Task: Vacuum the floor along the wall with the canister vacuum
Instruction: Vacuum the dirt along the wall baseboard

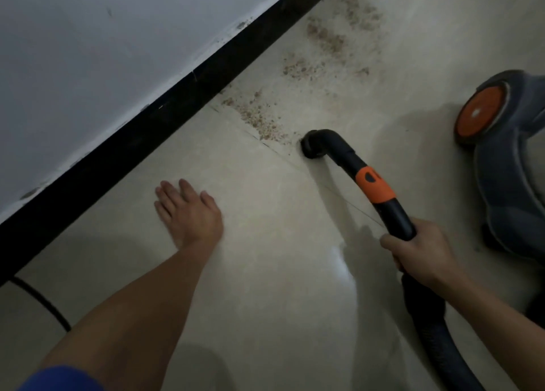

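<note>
The person's left hand [188, 213] is down at about 8 o'clock, released, with the fingers straight and slightly spread and the palm facing the floor [265, 287]. I cannot tell whether it rests on the tile or hangs just above it. A bare forearm runs back from it to a blue sleeve [59, 380] at 7 o'clock.

The right hand [418, 250], at 4 o'clock, is clenched round the curved black hose handle [380, 193], gripping it just below the orange band. The handle bends forward and down, and its open mouth [312, 148] sits low over the floor near the middle, right at the near edge of a patch of brown crumbs [262, 119]. More crumbs trail away toward 1 o'clock. Behind the right hand a black ribbed hose [427, 317] drops toward 5 o'clock.

The canister vacuum [513, 178] stands on the floor at 3 o'clock, a blue-grey body with an orange wheel [479, 112] turned toward the handle, apart from the mouth of the hose.

The pale wall [103, 51] fills the 10 to 11 o'clock side, and a black skirting board [147, 131] runs along its foot on a diagonal from 8 to 12 o'clock. A dark cable [38, 299] lies on the floor by the skirting at 8 o'clock.
</note>
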The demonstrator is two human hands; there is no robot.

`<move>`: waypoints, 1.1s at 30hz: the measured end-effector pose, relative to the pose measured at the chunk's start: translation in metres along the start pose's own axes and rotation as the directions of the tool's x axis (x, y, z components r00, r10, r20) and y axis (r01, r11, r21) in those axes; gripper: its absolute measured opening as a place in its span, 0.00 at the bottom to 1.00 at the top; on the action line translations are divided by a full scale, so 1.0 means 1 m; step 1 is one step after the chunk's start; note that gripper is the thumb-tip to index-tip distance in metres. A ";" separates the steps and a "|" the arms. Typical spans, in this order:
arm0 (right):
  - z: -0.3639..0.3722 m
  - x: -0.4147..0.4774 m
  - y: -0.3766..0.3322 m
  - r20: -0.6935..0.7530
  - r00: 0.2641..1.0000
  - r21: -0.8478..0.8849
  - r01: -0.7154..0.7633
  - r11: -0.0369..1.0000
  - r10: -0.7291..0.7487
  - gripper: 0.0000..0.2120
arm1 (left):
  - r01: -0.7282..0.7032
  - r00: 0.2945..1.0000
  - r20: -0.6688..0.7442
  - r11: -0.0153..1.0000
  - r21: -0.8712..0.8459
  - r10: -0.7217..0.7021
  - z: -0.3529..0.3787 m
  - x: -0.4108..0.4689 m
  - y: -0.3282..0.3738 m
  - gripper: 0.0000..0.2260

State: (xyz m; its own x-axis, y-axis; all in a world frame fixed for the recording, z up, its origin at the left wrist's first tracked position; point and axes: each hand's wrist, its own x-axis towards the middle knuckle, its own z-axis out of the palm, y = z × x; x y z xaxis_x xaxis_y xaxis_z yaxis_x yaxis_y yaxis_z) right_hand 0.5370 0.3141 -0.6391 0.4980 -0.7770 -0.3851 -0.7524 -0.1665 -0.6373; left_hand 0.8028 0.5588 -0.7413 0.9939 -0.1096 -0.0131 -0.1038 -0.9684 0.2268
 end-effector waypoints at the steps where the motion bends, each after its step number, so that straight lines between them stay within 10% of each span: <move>1: 0.004 0.004 -0.004 0.023 1.000 0.033 0.003 0.999 -0.004 0.07 | -0.002 1.000 -0.012 1.000 -0.004 0.002 0.001 0.000 -0.001 0.25; 33: 0.090 0.079 -0.125 0.090 0.985 -0.063 0.156 0.986 -0.150 0.07 | 0.001 0.999 -0.041 0.999 0.032 0.000 0.003 0.002 0.000 0.26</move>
State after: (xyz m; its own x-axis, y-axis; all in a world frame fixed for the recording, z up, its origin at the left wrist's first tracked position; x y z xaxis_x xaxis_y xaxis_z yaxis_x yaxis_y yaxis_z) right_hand 0.7092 0.3282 -0.6502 0.6421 -0.6853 -0.3436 -0.6913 -0.3238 -0.6460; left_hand 0.8043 0.5579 -0.7447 0.9946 -0.1006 0.0266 -0.1039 -0.9751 0.1957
